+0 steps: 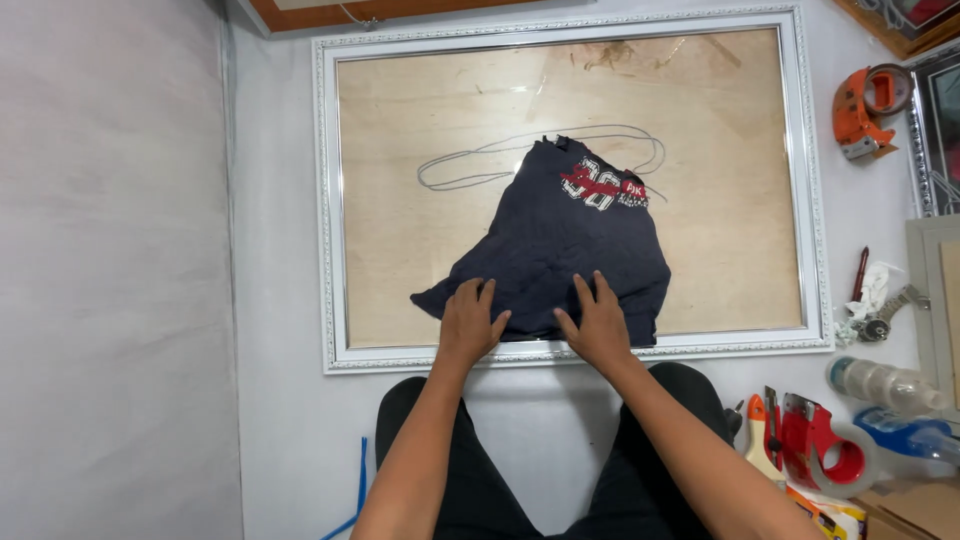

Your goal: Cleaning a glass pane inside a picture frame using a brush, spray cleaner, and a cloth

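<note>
A dark navy garment (560, 240) with a red and white print near its far end lies crumpled on the wooden board of a white picture frame (330, 200). My left hand (468, 322) presses flat on the garment's near left edge, fingers spread. My right hand (598, 322) lies flat on its near right edge, fingers apart too. Neither hand grips the cloth. A thin grey cord (470, 165) loops on the board behind the garment.
An orange tape dispenser (862, 110) sits at the far right. A red tape dispenser (815, 450), a plastic bottle (885, 382), a pen (860, 272) and small tools lie at the right. My dark-trousered knees (480, 480) are below the frame. A grey wall stands at left.
</note>
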